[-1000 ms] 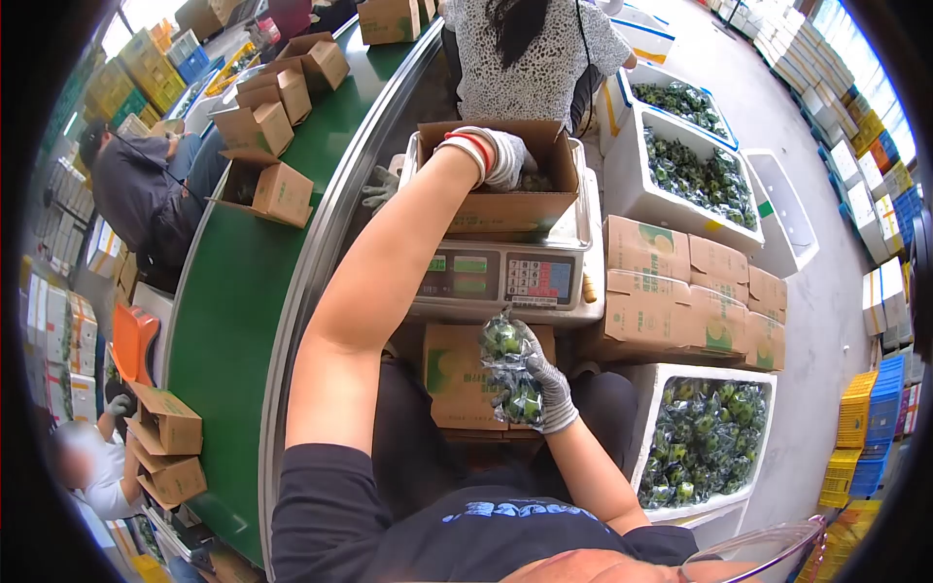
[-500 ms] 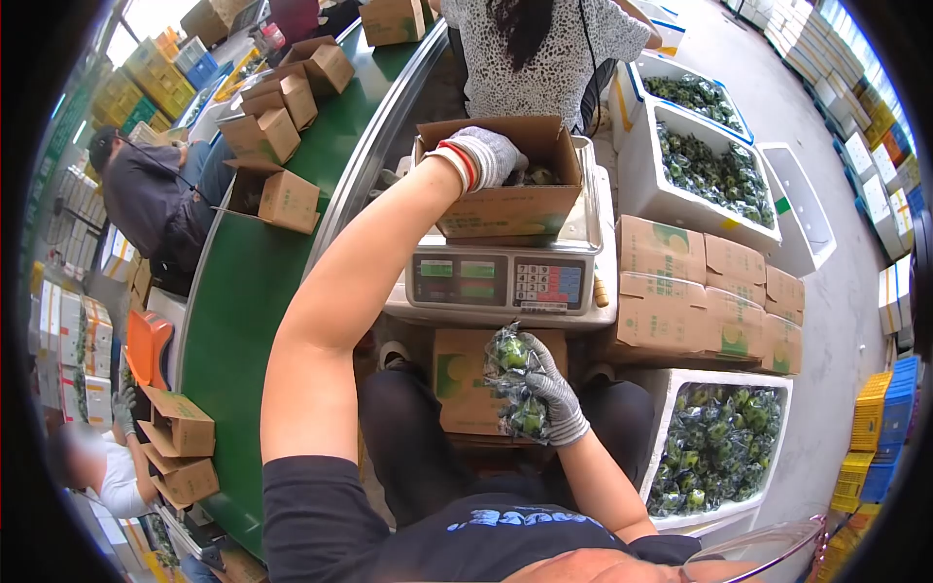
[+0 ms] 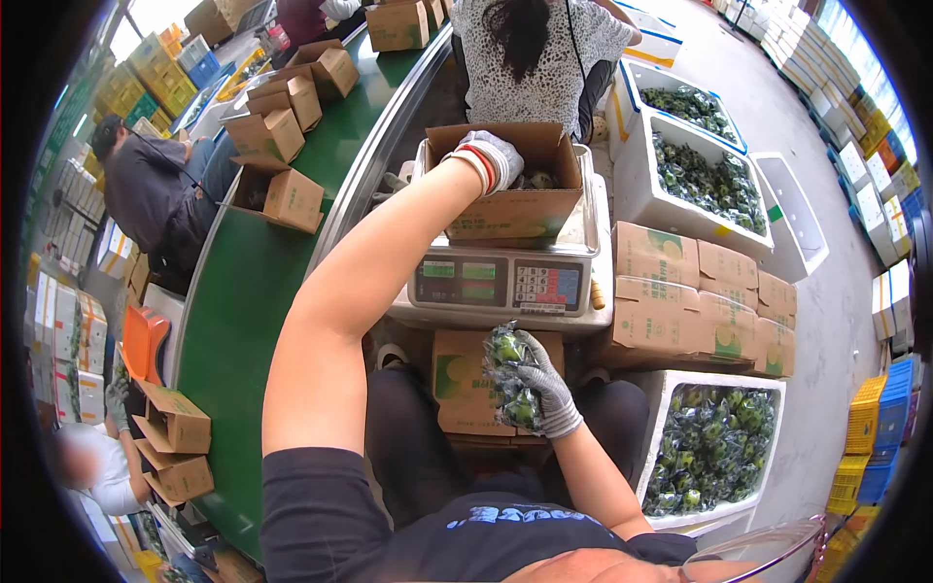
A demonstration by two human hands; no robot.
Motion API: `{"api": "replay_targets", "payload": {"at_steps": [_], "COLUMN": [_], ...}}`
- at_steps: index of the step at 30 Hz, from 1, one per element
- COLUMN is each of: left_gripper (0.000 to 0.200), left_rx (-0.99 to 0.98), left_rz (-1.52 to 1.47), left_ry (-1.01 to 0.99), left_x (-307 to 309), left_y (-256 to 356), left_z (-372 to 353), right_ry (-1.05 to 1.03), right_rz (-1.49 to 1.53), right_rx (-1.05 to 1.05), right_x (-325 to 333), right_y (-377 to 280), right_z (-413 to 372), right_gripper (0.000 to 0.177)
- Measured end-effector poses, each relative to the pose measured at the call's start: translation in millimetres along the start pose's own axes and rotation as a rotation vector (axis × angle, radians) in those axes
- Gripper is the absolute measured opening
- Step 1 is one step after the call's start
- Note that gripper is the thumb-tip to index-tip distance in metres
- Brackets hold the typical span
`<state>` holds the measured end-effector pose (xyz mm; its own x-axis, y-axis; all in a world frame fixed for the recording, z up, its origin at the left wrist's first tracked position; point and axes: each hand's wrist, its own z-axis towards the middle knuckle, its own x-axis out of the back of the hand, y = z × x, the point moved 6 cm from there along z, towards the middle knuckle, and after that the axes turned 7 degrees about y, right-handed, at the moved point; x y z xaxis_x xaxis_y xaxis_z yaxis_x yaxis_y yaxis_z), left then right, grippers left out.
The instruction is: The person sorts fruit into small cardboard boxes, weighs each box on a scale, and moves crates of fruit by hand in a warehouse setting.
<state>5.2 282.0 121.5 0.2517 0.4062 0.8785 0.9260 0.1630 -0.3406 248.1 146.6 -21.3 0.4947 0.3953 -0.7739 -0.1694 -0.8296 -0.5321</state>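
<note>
My left hand (image 3: 494, 161), in a grey-white glove with a red-edged cuff, reaches over the near left wall of an open cardboard box (image 3: 515, 214). Its fingers dip inside, so their grip is hidden; some wrapped fruit (image 3: 540, 181) shows beside them. The box rests on a digital scale (image 3: 501, 283) with lit green displays. Lower down, above my lap, my right hand (image 3: 550, 391), gloved in grey, is closed around clear-bagged green fruit (image 3: 507, 350). More of the bagged fruit hangs below the fingers.
To the right stands a white foam box of bagged green fruit (image 3: 714, 452), beyond stacked cartons (image 3: 661, 321). Farther foam boxes (image 3: 709, 180) hold similar fruit. A green conveyor (image 3: 233, 340) with open cartons runs along my left. A person (image 3: 530, 68) sits ahead; others are at left.
My left hand has shifted slightly right at the box. My right hand still holds the bagged fruit, its fingers moved a little lower around it. The view has shifted slightly.
</note>
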Motion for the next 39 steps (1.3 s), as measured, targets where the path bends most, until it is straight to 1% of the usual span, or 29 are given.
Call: {"api": "replay_targets", "payload": {"at_steps": [1,4,7,8,11,12,14,16,17,19,20,21,23,24,25,26,27,28,30,31,32,33,34,37,39], "left_gripper": [0.036,0.036,0.038,0.047,0.056,0.060,0.056,0.055,0.055,0.057,0.056,0.052,0.042,0.025,0.025,0.025,0.025,0.026,0.025,0.025,0.029,0.031,0.032,0.037,0.038], "left_rx": [-0.001,0.007,-0.035,-0.056,0.010,0.045,0.064,0.061,0.086,0.049,0.039,0.066,0.099,0.028,-0.133,-0.153,-0.196,0.033,0.008,-0.008,-0.042,-0.010,0.017,0.066,0.076], "left_rz": [0.006,-0.073,-0.173,-0.198,-0.286,-0.354,-0.541,-0.743,-0.852,-1.018,-1.206,-1.302,-1.765,-2.133,-2.331,-2.438,-2.532,-2.547,-2.658,-2.713,-2.697,-2.672,-2.645,-2.587,-2.562], "left_ry": [-0.010,0.065,0.164,0.213,0.277,0.382,0.582,0.800,0.864,1.097,1.171,1.292,1.450,1.397,1.376,1.332,1.302,1.338,1.323,1.312,1.308,1.310,1.310,1.297,1.275], "left_x": [-1.2,-1.0,-2.8,0.8,29.4,35.7,42.2,42.1,40.2,28.7,28.3,25.7,-2.5,-17.2,-34.6,-55.1,-62.7,-76.7,-79.8,-83.1,-85.6,-89.4,-91.3,-96.4,-98.7], "left_y": [-0.4,-2.3,-6.9,-8.7,-14.8,-21.4,-35.5,-49.6,-53.3,-62.6,-61.2,-61.7,-68.0,-62.2,-63.0,-57.4,-54.4,-48.6,-40.5,-38.8,-39.9,-38.8,-37.4,-36.2,-39.9], "left_z": [1.9,5.8,4.7,-0.9,-34.3,-42.6,-58.2,-74.2,-82.2,-94.1,-111.8,-129.5,-154.4,-163.8,-167.1,-169.9,-173.1,-175.8,-178.2,-178.9,-178.0,-179.8,-181.8,-187.4,-191.4], "right_ry": [0.000,0.010,0.011,0.011,-0.010,-0.011,-0.009,-0.014,-0.018,0.001,0.028,0.057,0.036,0.072,0.112,0.144,0.158,0.161,0.168,0.163,0.159,0.156,0.092,0.039,0.065], "right_rz": [-0.011,-0.011,0.007,0.014,0.023,0.017,-0.005,0.071,0.108,0.055,-0.006,-0.069,0.010,-0.023,-0.058,-0.075,-0.093,-0.120,-0.152,-0.170,-0.186,-0.201,-0.225,-0.215,-0.184], "right_rx": [-0.009,-0.019,0.001,0.010,0.000,-0.010,-0.036,-0.005,0.011,0.102,0.173,0.240,0.354,0.461,0.563,0.633,0.716,0.777,0.924,0.944,0.964,0.987,0.985,1.062,1.107], "right_x": [1.2,3.1,3.5,3.8,0.9,1.1,1.8,-3.6,-6.4,3.4,1.0,-5.3,-19.9,-31.4,-41.0,-43.2,-47.6,-53.4,-73.6,-85.0,-95.0,-101.3,-102.9,-116.5,-130.1], "right_y": [0.0,0.2,1.2,1.3,0.5,1.6,1.4,-5.2,-9.6,-25.3,-40.5,-58.4,-89.9,-109.6,-126.0,-139.0,-154.2,-165.7,-181.6,-186.7,-191.4,-194.2,-201.7,-213.3,-215.6], "right_z": [1.3,1.1,2.2,2.3,0.7,1.6,0.7,-2.0,-2.0,3.4,3.4,2.0,0.6,-4.9,-11.8,-12.8,-10.7,-11.2,-13.6,-11.7,-10.1,-5.7,2.5,23.9,38.3], "right_gripper": [0.070,0.071,0.070,0.070,0.070,0.070,0.069,0.070,0.070,0.073,0.072,0.071,0.068,0.066,0.063,0.060,0.057,0.055,0.050,0.049,0.049,0.048,0.064,0.066,0.066]}}
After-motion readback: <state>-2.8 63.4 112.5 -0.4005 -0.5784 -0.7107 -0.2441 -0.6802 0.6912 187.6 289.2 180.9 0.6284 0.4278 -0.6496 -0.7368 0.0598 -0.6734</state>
